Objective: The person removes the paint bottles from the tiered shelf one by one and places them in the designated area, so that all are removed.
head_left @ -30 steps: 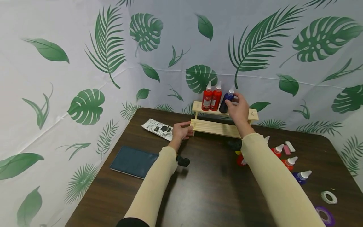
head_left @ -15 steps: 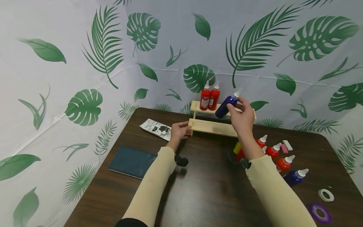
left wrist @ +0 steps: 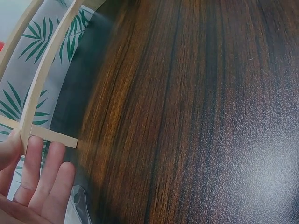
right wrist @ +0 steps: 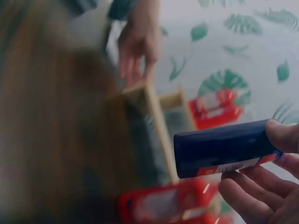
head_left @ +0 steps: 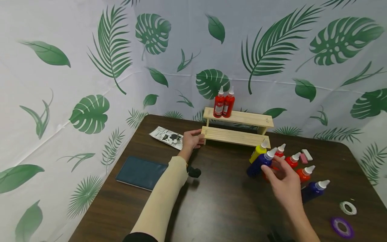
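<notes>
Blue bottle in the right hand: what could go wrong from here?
1. The blue bottle, tilted in the right hand, might knock the yellow bottle, close by in the head view.
2. The left hand grips the end of the wooden rack; a tug could topple the two red bottles on its upper tier.

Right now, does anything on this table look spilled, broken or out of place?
Nothing stands out: I see no spill or damage. One blue bottle tilts, but the right hand is holding it. Two red bottles stand upright on the wooden shelf.
</notes>
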Tool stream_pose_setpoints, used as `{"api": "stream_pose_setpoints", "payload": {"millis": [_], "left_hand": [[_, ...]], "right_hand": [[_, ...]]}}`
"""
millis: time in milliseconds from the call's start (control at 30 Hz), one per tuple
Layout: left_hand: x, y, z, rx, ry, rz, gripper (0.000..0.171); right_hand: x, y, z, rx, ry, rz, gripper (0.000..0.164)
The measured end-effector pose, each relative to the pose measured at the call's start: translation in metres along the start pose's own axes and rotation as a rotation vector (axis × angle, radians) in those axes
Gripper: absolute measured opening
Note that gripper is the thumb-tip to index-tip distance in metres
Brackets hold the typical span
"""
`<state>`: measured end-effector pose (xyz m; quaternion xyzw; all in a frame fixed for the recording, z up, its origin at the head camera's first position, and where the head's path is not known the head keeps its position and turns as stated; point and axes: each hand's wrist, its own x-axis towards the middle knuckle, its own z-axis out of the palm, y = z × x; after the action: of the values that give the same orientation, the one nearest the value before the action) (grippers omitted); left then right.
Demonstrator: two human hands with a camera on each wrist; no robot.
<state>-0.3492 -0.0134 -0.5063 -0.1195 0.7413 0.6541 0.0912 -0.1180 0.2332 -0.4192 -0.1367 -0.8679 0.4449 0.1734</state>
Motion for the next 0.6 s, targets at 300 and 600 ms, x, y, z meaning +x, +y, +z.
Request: {"api": "stream_pose_setpoints", "payload": {"millis": [300, 600], "left_hand": [[-0.003, 0.001, 0.000, -0.004, 0.000, -0.003, 0.028], [-0.005, 0.003, 0.000, -0.012, -0.004, 0.010, 0.030]], "right_hand": [[-0.017, 0.059, -0.014, -0.122, 0.189, 0.066, 0.046], [-0.014, 0.079, -0.016, -0.204, 0.244, 0.075, 0.047]]}}
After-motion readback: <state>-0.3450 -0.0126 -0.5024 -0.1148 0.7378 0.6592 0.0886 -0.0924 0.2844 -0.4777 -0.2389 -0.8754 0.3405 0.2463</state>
